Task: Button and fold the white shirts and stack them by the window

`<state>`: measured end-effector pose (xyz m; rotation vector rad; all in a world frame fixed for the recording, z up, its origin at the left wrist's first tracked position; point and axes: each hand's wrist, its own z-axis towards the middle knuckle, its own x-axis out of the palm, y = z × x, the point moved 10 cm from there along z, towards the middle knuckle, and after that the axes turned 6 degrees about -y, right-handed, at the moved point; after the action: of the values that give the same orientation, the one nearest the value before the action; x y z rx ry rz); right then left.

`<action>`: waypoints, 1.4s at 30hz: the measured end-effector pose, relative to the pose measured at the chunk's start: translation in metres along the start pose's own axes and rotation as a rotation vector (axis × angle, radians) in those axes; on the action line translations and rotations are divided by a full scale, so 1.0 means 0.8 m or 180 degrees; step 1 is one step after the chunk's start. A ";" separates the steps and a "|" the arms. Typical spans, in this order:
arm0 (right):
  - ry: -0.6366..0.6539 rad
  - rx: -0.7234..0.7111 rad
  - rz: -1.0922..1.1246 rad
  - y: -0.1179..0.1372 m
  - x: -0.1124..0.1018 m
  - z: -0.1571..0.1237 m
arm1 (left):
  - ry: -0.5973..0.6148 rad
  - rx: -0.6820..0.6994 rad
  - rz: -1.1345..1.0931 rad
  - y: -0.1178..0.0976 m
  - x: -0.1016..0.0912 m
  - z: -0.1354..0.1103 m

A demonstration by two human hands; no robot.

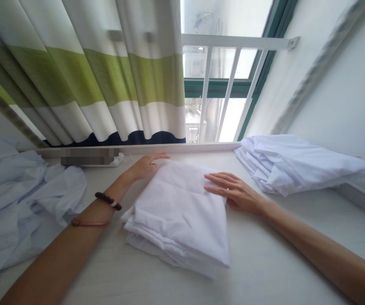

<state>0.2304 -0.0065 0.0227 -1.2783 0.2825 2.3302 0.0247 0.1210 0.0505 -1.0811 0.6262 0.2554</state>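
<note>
A folded white cloth garment (182, 212) lies on the pale surface in front of me, its layers showing along the near edge. My left hand (146, 165) is at its far left corner, fingers stretched out toward the right along the far edge. On the right side of the folded garment, my right hand (233, 190) rests with fingers extended flat over the top. Neither hand grips the fabric. Part of the right thumb is tucked low beside the cloth's edge.
A loose heap of white garments (20, 195) lies at the left. Folded white garments (293, 161) are stacked at the right by the wall. A blurred-out object (87, 156) stands at the back ledge (201, 148), below a striped curtain (106, 76) and a barred window (223, 89).
</note>
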 end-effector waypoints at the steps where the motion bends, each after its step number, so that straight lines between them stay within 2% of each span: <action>1: 0.0006 -0.0056 0.0067 0.007 0.000 0.001 | -0.0056 0.0118 0.0221 -0.016 0.002 -0.004; 3: -0.0051 -0.0105 0.0209 0.018 -0.002 0.003 | -0.0093 0.0473 0.1043 -0.047 0.020 -0.020; 5: -0.0008 -0.0117 0.0372 0.025 0.000 0.002 | 0.0043 0.0684 0.1607 -0.059 0.053 -0.043; 7: 0.0253 -0.0129 0.0551 0.030 0.011 -0.004 | 0.0248 0.0759 0.1940 -0.050 0.081 -0.067; 9: 0.0537 -0.0140 0.0705 0.033 0.020 -0.013 | 0.0515 0.0867 0.2118 -0.032 0.098 -0.086; 13: 0.0697 0.0032 0.0845 0.037 0.015 -0.022 | 0.0890 0.0889 0.2325 -0.004 0.093 -0.099; 16: 0.0637 0.0153 0.1004 0.058 0.004 -0.010 | 0.0938 0.0749 0.2481 -0.001 0.084 -0.099; 21: 0.0958 -0.0384 0.1254 0.134 0.016 0.004 | 0.1093 0.0502 0.2518 0.007 0.088 -0.107; 24: 0.1033 -0.0467 0.1229 0.147 0.022 0.004 | 0.1262 0.0598 0.2442 0.011 0.089 -0.108; 27: 0.0980 -0.0451 0.1191 0.146 0.019 0.007 | 0.1352 0.0631 0.2507 0.008 0.080 -0.106; 30: 0.0957 -0.0481 0.1150 0.150 0.016 0.012 | 0.1356 0.0499 0.2802 -0.007 0.073 -0.115; 33: 0.0859 -0.0537 0.1207 0.156 0.013 0.015 | 0.1441 0.0469 0.2802 -0.036 0.088 -0.144; 35: 0.0706 -0.0454 0.1280 0.150 0.011 0.017 | 0.1349 0.0363 0.2772 -0.048 0.100 -0.161; 38: 0.0341 0.0000 0.1092 0.110 0.007 0.019 | 0.1171 0.0123 0.2780 -0.047 0.111 -0.170; 40: 0.0242 0.0366 0.0673 0.076 0.010 0.014 | 0.1248 0.0105 0.2644 -0.037 0.115 -0.164; 42: 0.0337 0.0582 0.0280 0.056 0.015 0.006 | 0.1446 0.0236 0.2436 -0.028 0.113 -0.152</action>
<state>0.1993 -0.0398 0.0133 -1.3235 0.5835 2.2518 0.0654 -0.0059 -0.0247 -0.7873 1.4428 0.6483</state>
